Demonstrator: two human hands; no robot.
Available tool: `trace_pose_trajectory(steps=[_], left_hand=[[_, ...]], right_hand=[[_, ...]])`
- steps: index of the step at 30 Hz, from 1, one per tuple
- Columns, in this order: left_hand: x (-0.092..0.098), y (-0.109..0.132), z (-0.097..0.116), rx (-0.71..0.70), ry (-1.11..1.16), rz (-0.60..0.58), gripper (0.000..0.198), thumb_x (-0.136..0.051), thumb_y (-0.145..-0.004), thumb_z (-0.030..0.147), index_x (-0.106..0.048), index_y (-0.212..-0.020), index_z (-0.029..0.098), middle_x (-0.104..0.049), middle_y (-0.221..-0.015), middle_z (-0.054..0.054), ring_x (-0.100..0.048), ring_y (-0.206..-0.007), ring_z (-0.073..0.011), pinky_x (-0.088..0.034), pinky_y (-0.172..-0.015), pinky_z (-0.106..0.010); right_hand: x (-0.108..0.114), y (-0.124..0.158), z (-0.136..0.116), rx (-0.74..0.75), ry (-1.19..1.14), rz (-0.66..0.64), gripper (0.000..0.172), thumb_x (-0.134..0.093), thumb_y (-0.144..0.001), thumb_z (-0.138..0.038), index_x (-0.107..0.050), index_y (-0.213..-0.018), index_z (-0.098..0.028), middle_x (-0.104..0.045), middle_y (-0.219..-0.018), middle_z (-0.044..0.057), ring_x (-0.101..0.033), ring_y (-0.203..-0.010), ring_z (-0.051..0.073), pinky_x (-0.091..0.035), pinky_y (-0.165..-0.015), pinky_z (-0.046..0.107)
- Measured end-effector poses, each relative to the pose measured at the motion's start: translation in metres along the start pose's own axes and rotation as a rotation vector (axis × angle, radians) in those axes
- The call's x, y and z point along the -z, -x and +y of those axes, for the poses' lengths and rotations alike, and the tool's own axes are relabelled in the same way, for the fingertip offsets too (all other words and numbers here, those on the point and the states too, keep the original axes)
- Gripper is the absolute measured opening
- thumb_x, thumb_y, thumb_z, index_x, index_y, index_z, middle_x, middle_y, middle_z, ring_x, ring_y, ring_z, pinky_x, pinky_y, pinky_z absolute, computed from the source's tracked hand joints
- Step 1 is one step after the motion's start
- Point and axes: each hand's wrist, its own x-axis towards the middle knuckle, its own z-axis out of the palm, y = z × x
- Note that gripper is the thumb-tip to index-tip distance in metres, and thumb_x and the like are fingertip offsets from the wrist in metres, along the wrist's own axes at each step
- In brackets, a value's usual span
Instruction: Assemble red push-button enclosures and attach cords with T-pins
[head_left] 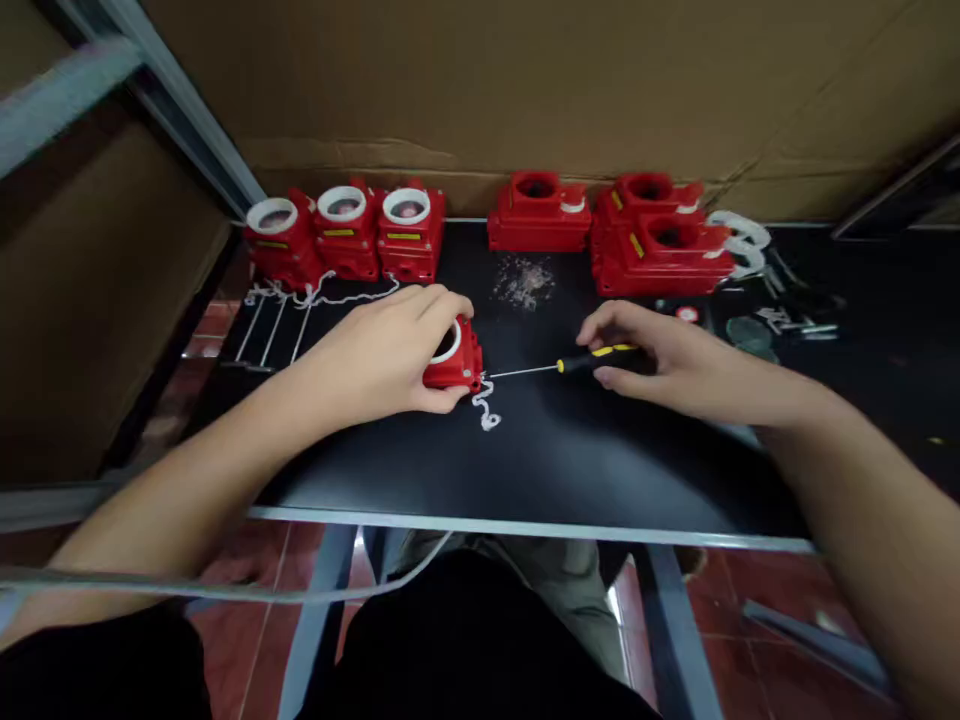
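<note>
My left hand (409,350) is wrapped over a red housing (457,372) with a white ring on top, holding it on the black tabletop; much of it is hidden under the fingers. A short white cord (486,408) trails from the housing's right corner. My right hand (645,355) grips a screwdriver (600,360) by its black and yellow handle. The thin metal shaft lies almost level, its tip at the housing's right side beside the cord's top end. Whether the tip sits in a screw is too small to tell.
Three red housings with white rings (341,230) stand at the back left, cords in front. More red housings without rings (540,215) stand at the back right, near a white cord bundle (742,243). Pale crumbs (525,283) lie mid-table. A cable (337,597) crosses below the front edge.
</note>
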Motion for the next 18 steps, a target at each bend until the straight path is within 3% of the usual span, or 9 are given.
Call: trace_pose_trajectory(steps=[8, 10, 14, 16, 18], left_hand=[[-0.005, 0.001, 0.0, 0.028, 0.034, 0.054, 0.066, -0.09, -0.092, 0.036, -0.068, -0.15, 0.013, -0.08, -0.142, -0.018, -0.08, -0.132, -0.0389, -0.064, -0.114, -0.046], [-0.006, 0.001, 0.0, 0.035, 0.043, 0.069, 0.067, -0.091, -0.091, 0.037, -0.068, -0.15, 0.014, -0.08, -0.143, -0.018, -0.08, -0.132, -0.0386, -0.064, -0.114, -0.046], [-0.007, 0.002, 0.002, 0.02, 0.069, 0.118, 0.066, -0.09, -0.091, 0.039, -0.068, -0.149, 0.015, -0.081, -0.14, -0.015, -0.082, -0.125, -0.0355, -0.064, -0.113, -0.045], [-0.007, 0.003, 0.002, 0.01, 0.07, 0.132, 0.065, -0.089, -0.092, 0.04, -0.069, -0.148, 0.015, -0.081, -0.139, -0.015, -0.082, -0.122, -0.0349, -0.065, -0.112, -0.044], [-0.007, 0.003, 0.003, 0.014, 0.067, 0.136, 0.064, -0.089, -0.092, 0.04, -0.069, -0.148, 0.015, -0.082, -0.138, -0.015, -0.082, -0.121, -0.0349, -0.065, -0.11, -0.045]], right_hand=[[0.008, 0.0, -0.007, -0.127, -0.147, -0.076, 0.056, -0.089, -0.097, -0.065, -0.074, -0.136, -0.028, -0.078, -0.104, 0.006, -0.073, -0.082, 0.023, -0.064, -0.086, 0.043], [0.008, 0.0, -0.009, -0.123, -0.157, -0.076, 0.058, -0.084, -0.102, -0.071, -0.074, -0.14, -0.028, -0.08, -0.098, 0.006, -0.074, -0.081, 0.023, -0.064, -0.083, 0.042], [0.005, -0.001, -0.012, -0.179, -0.176, -0.081, 0.073, -0.066, -0.108, -0.087, -0.072, -0.145, -0.024, -0.075, -0.082, 0.003, -0.068, -0.066, 0.02, -0.056, -0.062, 0.035], [0.003, -0.001, -0.013, -0.218, -0.173, -0.085, 0.077, -0.062, -0.106, -0.092, -0.076, -0.141, -0.024, -0.072, -0.082, 0.003, -0.067, -0.066, 0.02, -0.053, -0.058, 0.033], [0.002, -0.002, -0.013, -0.221, -0.16, -0.06, 0.073, -0.067, -0.103, -0.092, -0.08, -0.133, -0.027, -0.075, -0.092, 0.006, -0.072, -0.078, 0.022, -0.058, -0.066, 0.035]])
